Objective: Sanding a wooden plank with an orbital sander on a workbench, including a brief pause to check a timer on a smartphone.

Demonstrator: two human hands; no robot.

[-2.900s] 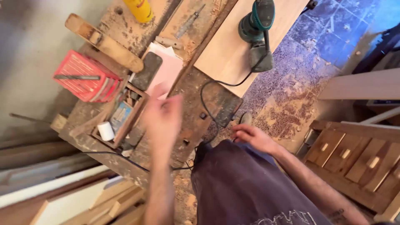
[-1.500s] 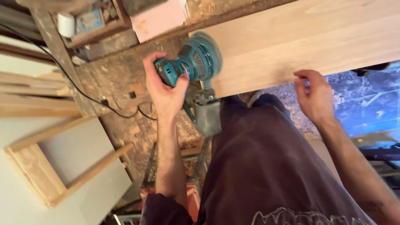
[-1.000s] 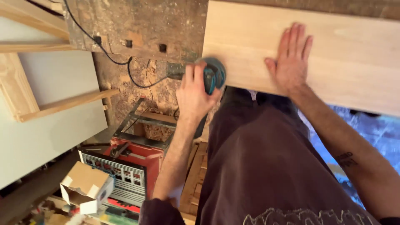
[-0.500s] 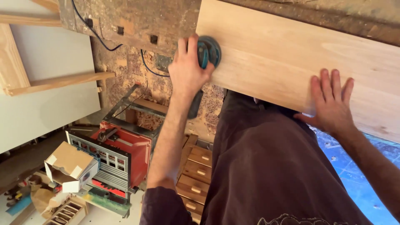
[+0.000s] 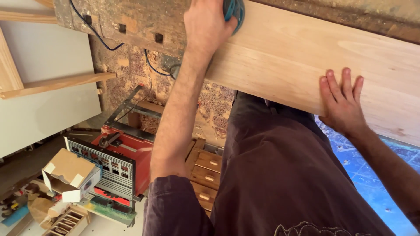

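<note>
A long pale wooden board [image 5: 306, 57] lies across a worn workbench [image 5: 140, 22]. My left hand [image 5: 205, 24] grips a teal electric sander [image 5: 234, 11] that sits on the board's left end, near the top edge of the view. My right hand [image 5: 343, 102] rests flat on the board's near edge, fingers spread, holding nothing. My dark apron fills the lower middle of the view.
A blue power cord [image 5: 94, 30] runs over the bench. Below stand a red table saw [image 5: 116, 159], an open cardboard box [image 5: 70, 175], small wooden drawers [image 5: 208, 168] and a white panel with a wooden frame [image 5: 48, 83]. Sawdust covers the floor; blue sheeting [image 5: 372, 175] lies at right.
My left hand first reached for the sander and took hold of it. It has since pushed the sander farther up the board's left end, while my right hand settled flat on the near edge.
</note>
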